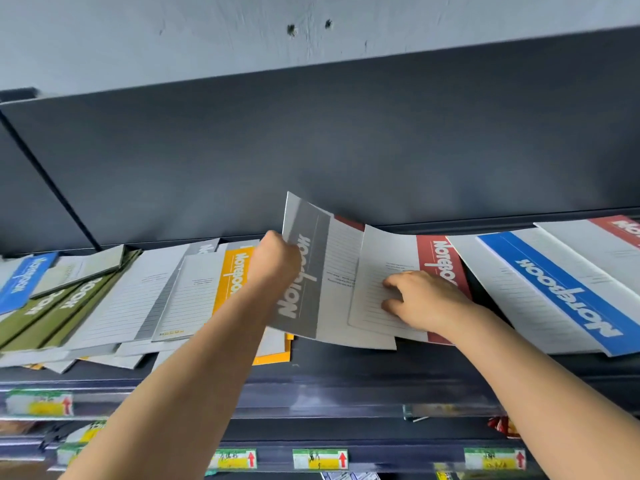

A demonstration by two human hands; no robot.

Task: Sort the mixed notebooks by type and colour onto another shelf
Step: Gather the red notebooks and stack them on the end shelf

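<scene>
My left hand (275, 261) grips the left edge of a grey notebook (304, 271) and holds it lifted and bent above the dark shelf (346, 362). Beside it, my right hand (420, 299) rests with curled fingers on the white lined cover of a red notebook (440, 261), which lies partly under the grey one. Left of my hands lie a yellow notebook (233, 271), white-faced notebooks (138, 299), green notebooks (52, 317) and a blue one (24, 278). To the right a blue notebook (561, 292) overlaps another red one (620, 230).
A dark back panel (311, 150) rises behind the shelf, with a grey wall above it. Price labels with red arrows (320, 459) line the rails of the lower shelves. A red snack packet (502, 427) peeks out on the shelf below at right.
</scene>
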